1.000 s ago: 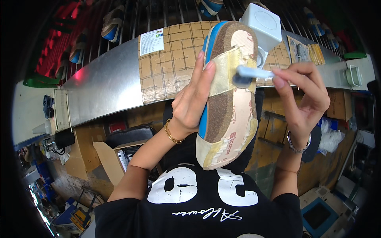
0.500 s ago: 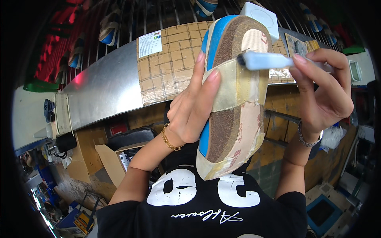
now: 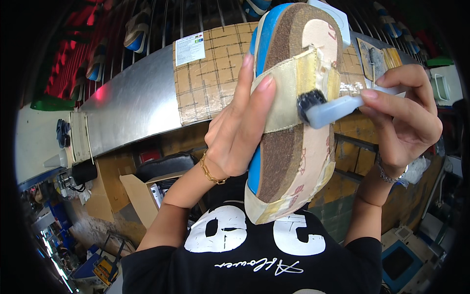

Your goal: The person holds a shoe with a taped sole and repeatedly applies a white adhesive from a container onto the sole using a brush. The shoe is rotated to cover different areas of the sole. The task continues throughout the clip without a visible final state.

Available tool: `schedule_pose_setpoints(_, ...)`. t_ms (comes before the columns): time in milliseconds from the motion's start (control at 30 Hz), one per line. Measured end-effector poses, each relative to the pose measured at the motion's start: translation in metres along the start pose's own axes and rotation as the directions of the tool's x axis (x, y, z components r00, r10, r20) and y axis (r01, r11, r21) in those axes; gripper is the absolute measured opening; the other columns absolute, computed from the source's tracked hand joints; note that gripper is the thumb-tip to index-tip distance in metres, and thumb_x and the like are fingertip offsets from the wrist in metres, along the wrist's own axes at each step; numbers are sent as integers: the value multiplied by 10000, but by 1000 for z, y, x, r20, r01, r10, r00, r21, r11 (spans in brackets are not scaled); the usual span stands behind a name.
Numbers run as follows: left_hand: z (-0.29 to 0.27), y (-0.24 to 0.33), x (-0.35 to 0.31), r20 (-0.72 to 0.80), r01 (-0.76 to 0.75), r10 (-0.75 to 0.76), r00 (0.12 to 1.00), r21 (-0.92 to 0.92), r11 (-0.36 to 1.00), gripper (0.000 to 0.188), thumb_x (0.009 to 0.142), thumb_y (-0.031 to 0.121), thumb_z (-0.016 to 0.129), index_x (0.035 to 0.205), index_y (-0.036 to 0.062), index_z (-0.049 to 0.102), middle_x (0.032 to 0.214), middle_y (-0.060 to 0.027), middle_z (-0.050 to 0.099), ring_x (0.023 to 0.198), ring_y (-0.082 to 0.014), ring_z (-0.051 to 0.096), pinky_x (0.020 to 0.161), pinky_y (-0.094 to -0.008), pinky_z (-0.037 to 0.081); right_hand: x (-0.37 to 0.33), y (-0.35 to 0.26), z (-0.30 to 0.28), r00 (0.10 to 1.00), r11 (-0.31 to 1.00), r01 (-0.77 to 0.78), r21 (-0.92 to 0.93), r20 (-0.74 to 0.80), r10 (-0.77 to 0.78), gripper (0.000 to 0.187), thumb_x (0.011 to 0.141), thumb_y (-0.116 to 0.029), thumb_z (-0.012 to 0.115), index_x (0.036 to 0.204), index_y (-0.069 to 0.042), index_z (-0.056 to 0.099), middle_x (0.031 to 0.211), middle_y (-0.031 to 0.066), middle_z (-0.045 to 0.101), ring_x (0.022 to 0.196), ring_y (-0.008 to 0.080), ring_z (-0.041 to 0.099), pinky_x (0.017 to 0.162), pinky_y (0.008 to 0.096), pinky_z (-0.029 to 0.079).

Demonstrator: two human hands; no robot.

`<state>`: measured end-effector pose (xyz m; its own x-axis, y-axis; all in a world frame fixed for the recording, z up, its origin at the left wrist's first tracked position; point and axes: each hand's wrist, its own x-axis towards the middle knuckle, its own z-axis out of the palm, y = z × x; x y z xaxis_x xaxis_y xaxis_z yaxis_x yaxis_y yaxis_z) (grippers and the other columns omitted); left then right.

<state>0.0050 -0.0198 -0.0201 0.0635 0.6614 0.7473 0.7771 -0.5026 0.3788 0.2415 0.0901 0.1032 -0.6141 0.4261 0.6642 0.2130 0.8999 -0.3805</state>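
My left hand (image 3: 240,115) is closed round the left side of an unfinished sandal (image 3: 280,161), its bottom turned toward me. The piece has a blue edge, a brown cork-like rim, a pale insole board down the middle and cream straps folded over onto it. In the fingers of my right hand (image 3: 404,110) is a brush (image 3: 338,111) with a whitish handle and black bristles. Those bristles press on the folded end of the middle strap, where yellowish patches show. Part of the sandal's left side is hidden behind my left fingers.
Beyond the sandal stands a metal bench (image 3: 132,98) with a taped cardboard sheet (image 3: 210,88) on it. A white container (image 3: 338,22) sits behind the sandal. More sandals (image 3: 137,34) rest on the metal rack at the back. An open carton (image 3: 139,198) is at lower left.
The brush has moved down along the strap, and its bristles now splay against the folded end. The sandal has shifted slightly upward in view.
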Motion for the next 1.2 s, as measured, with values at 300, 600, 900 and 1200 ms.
schedule_pose_setpoints(300, -17, 10, 11, 71, 208, -198, 978, -178, 962, 738, 963, 113, 632, 1568, 68, 212, 1583, -279, 268, 1323, -369, 520, 1075, -413, 486, 17, -3, 14, 991, 976, -95, 197, -72, 111, 235, 756, 12, 754, 989, -7, 771, 954, 111, 608, 868, 184, 556, 757, 273, 425)
schedule_pose_setpoints(600, 9, -9, 17, -285, 115, -90, 954, 73, 991, 767, 806, 121, 810, 1429, -113, 428, 1357, -430, 494, 1107, -401, 686, 798, -314, 607, -12, -40, 26, 894, 866, -419, 273, -44, 446, 182, 787, 57, 738, 967, 52, 760, 899, 80, 607, 841, 159, 554, 775, 248, 416)
schedule_pose_setpoints(900, -12, -3, 13, -126, 27, -10, 992, 140, 990, 693, 964, 103, 618, 1534, -1, 238, 1532, -313, 308, 1300, -366, 518, 1027, -386, 490, 3, -40, 31, 966, 981, -179, -79, -203, 160, 241, 695, 73, 772, 924, -1, 785, 931, 105, 623, 872, 193, 573, 781, 279, 426)
schedule_pose_setpoints(1200, -16, 5, 17, 39, 488, -490, 871, -191, 852, 654, 1035, 173, 493, 1596, 74, 172, 1552, -237, 374, 1333, -324, 520, 1097, -409, 482, -8, -38, 27, 974, 975, -207, 80, -83, 213, 323, 561, 26, 770, 875, -45, 788, 932, 121, 601, 859, 208, 554, 733, 291, 400)
